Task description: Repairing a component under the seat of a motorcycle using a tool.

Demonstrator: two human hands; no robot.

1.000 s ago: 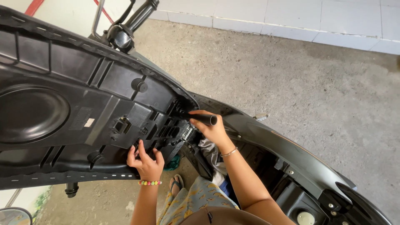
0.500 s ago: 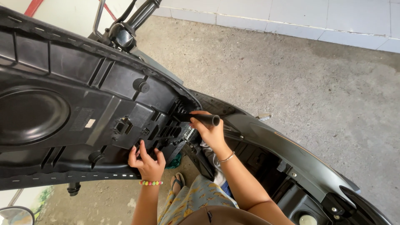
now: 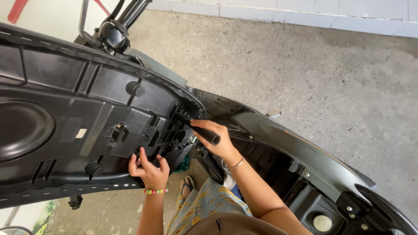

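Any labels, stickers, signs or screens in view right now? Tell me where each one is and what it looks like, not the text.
Small label: on the underside of the raised black seat, left of the left hand; a pale, roughly square patch.
Embossed panel: beside that label, rectangular, black on black, too fine to make out.
No signs, screens or packages show.

A rough grey concrete floor (image 3: 305,65) filled most of the scene, speckled and lit evenly by daylight. Along the top ran a strip of pale tiles (image 3: 283,13) with thin grout lines, and a red bar (image 3: 17,9) lay across a light surface in the upper left corner. A patch of green plants (image 3: 43,219) showed at the lower left edge.
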